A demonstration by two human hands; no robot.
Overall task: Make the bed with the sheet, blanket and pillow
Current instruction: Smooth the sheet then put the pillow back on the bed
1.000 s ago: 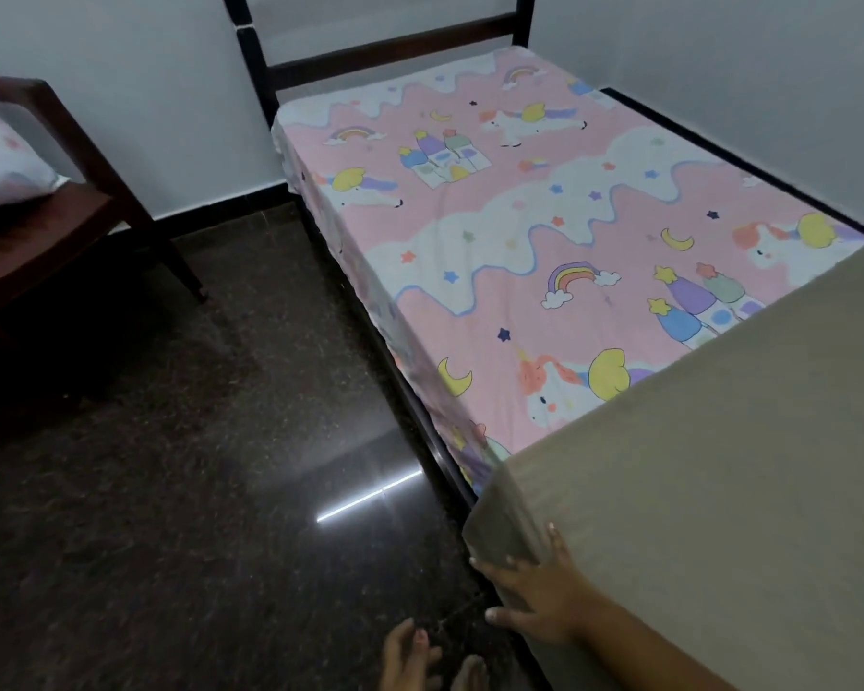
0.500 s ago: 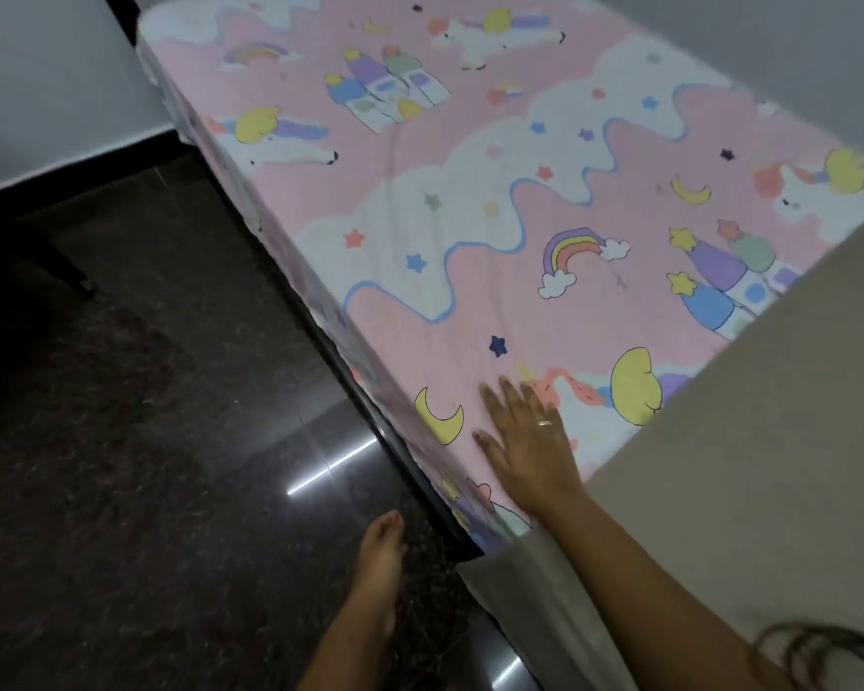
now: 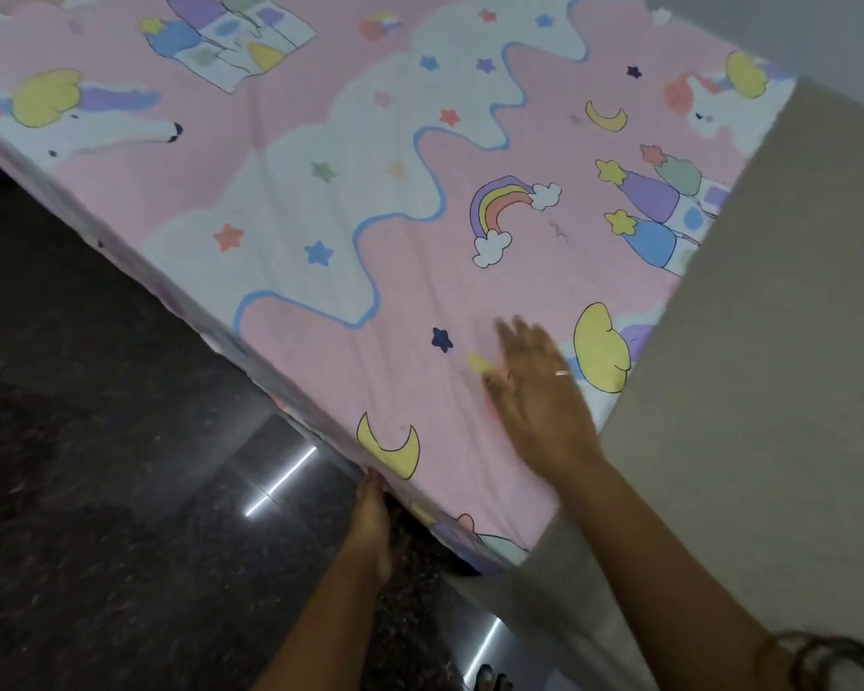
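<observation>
The pink sheet [image 3: 410, 271], printed with unicorns, rainbows and moons, lies flat over the mattress and hangs over its near edge. A plain beige blanket [image 3: 779, 391] covers the right part of the bed and drapes down its side. My right hand [image 3: 539, 401] rests palm down on the sheet, fingers spread and blurred, just left of the blanket's edge, holding nothing. My left hand is out of view. No pillow is in view.
Dark polished floor [image 3: 96, 441] runs along the bed's left side, with light streaks reflected in it. My bare foot [image 3: 370, 521] stands on it, against the hanging edge of the sheet. A pale wall [image 3: 819, 32] is at the top right.
My right hand left the blanket's hanging corner, came up onto the sheet and slid farther across it. The view has moved closer over the bed; the chair and headboard dropped out of sight.
</observation>
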